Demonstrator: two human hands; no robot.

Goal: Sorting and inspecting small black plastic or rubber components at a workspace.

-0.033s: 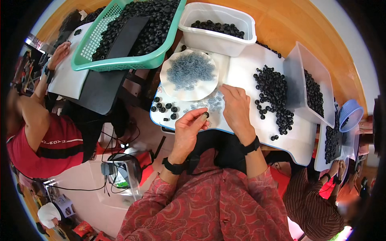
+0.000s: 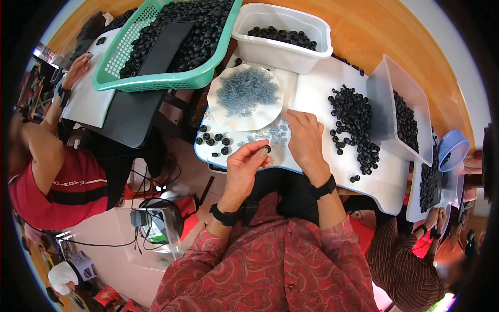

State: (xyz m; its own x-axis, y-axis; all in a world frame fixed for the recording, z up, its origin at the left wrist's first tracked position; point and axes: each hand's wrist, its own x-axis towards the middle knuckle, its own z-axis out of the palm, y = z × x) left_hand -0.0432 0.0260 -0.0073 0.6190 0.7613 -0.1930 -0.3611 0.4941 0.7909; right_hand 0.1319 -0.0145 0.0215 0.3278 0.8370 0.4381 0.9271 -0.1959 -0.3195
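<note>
My left hand (image 2: 246, 162) pinches a small black ring-shaped part (image 2: 267, 149) between thumb and fingertips, just above the table's front edge. Beside it, my right hand (image 2: 306, 139) reaches down to the tabletop, its fingertips drawn together by scattered tiny clear grey-blue pieces (image 2: 260, 136); whatever is between them is hidden. Behind both hands, a white wavy-rimmed plate (image 2: 221, 117) bears a heap of the same clear pieces (image 2: 246, 92). Several loose black parts (image 2: 209, 141) lie left of my left hand. Right of my right hand spreads a larger pile of black parts (image 2: 353, 117).
A white tub (image 2: 280, 54) of black parts stands behind the plate. A green basket (image 2: 150, 82) full of them is at the far left. A translucent bin (image 2: 382, 112) lies tipped at the right. One person (image 2: 62, 177) sits at left, another (image 2: 405, 260) at right.
</note>
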